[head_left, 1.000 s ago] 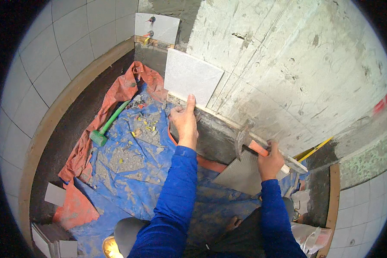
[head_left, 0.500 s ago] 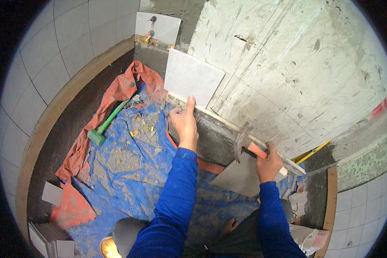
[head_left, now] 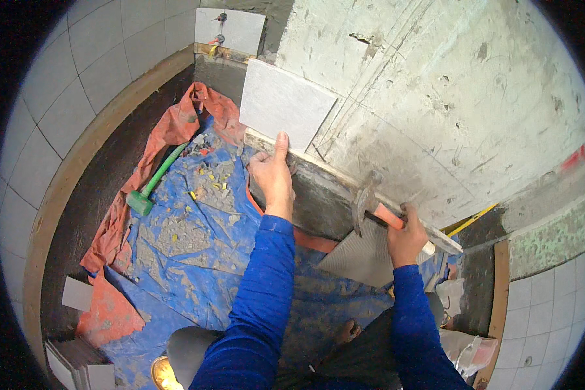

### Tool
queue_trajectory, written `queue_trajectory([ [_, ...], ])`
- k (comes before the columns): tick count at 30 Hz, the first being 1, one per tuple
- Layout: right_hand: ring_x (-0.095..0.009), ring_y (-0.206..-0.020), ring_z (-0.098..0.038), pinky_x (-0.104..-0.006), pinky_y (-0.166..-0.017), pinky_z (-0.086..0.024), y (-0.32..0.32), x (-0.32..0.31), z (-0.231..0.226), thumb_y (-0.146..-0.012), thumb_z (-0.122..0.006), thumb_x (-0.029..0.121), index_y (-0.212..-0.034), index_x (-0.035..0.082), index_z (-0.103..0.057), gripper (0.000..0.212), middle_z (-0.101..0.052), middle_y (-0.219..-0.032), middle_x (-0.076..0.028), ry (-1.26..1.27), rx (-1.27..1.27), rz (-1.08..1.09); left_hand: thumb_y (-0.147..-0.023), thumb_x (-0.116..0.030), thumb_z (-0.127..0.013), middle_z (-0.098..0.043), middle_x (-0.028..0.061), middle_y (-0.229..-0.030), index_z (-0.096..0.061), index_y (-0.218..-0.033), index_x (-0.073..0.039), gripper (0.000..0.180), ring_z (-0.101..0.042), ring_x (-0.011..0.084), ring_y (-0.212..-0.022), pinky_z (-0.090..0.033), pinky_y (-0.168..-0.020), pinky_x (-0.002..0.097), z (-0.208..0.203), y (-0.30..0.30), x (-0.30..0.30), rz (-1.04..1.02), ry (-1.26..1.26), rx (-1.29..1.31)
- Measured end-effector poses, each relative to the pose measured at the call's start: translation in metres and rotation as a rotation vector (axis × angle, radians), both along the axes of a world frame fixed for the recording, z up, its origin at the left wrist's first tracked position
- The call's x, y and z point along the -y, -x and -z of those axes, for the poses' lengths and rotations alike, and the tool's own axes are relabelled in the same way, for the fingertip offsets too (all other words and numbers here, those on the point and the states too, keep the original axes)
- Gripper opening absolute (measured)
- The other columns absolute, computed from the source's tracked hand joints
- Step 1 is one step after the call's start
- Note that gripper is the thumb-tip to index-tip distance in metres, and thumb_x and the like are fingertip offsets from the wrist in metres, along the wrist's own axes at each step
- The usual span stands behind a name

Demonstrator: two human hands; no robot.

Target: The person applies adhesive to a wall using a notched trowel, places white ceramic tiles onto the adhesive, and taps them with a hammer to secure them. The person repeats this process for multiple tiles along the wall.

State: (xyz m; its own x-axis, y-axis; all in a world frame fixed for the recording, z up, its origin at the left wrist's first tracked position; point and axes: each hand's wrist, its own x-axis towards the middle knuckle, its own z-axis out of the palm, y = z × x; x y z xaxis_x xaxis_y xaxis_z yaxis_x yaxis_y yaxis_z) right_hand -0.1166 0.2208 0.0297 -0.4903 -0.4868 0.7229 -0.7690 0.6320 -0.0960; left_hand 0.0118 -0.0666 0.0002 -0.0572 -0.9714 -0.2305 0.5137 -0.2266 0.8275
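Observation:
My left hand (head_left: 273,179) is at the lower edge of a pale grey tile (head_left: 286,104) set against the wall. Its thumb points up over the wooden batten (head_left: 335,174) onto the tile, and its fingers curl below the batten. My right hand (head_left: 407,240) is closed round the orange handle of a hammer (head_left: 389,216). The curved hammer head is close to the batten, right of the tile; whether they touch I cannot tell. Under the hammer, a tile with a ribbed back (head_left: 361,257) leans or lies beneath the batten.
A green mallet (head_left: 151,185) rests on the debris-strewn blue tarp (head_left: 195,260), beside an orange sheet (head_left: 169,127). Stacked tiles (head_left: 78,364) stand at lower left. A tile with pipe fittings (head_left: 231,29) is at the back corner. Rough concrete wall (head_left: 448,97) rises on the right.
The hammer has turned in my right hand, its head now showing at a different angle near the batten. My left hand keeps its place at the tile. The whole view has shifted slightly.

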Motion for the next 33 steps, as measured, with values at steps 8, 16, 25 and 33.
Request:
queue_trajectory([
  [8, -0.04, -0.077, -0.07, -0.0483, -0.068, -0.054, -0.001, 0.003, 0.0, -0.075, -0.08, 0.012, -0.112, 0.01, -0.073, 0.038, -0.074, -0.087, -0.016, 0.021, -0.06, -0.008, -0.084, -0.05, -0.089, -0.055, 0.0155, -0.11, -0.048, -0.129, 0.014, 0.088, -0.058, 0.0241, -0.098, -0.051, -0.095, 0.0404, -0.003, -0.003, -0.002, -0.01, 0.036, 0.099],
  [16, -0.036, -0.085, -0.075, -0.043, -0.073, -0.056, 0.0, 0.002, 0.002, -0.076, -0.079, 0.007, -0.117, 0.013, -0.071, 0.042, -0.077, -0.096, -0.015, 0.003, 0.005, 0.031, -0.075, -0.034, -0.095, -0.057, 0.0343, -0.141, -0.032, -0.158, 0.012, 0.114, -0.06, 0.0418, -0.122, -0.047, -0.108, 0.0439, -0.011, -0.035, 0.029, -0.137, 0.531, 0.321],
  [25, -0.039, -0.079, -0.072, -0.0466, -0.07, -0.055, 0.003, 0.001, 0.002, -0.073, -0.08, 0.01, -0.117, 0.012, -0.072, 0.044, -0.074, -0.088, -0.017, 0.034, 0.0, -0.016, -0.08, -0.023, -0.092, -0.054, 0.0278, -0.146, -0.022, -0.165, 0.001, 0.112, -0.064, 0.0329, -0.123, -0.06, -0.087, 0.0391, -0.014, -0.05, 0.044, 0.02, 0.681, 0.39],
  [33, -0.037, -0.077, -0.071, -0.0463, -0.068, -0.054, 0.004, 0.001, 0.003, -0.073, -0.081, 0.012, -0.117, 0.012, -0.072, 0.045, -0.073, -0.087, -0.014, 0.046, -0.003, -0.028, -0.078, -0.018, -0.093, -0.059, 0.0248, -0.142, -0.044, -0.149, 0.001, 0.088, -0.067, 0.0306, -0.118, -0.063, -0.086, 0.0408, -0.026, -0.056, 0.043, 0.101, 0.581, 0.262],
])
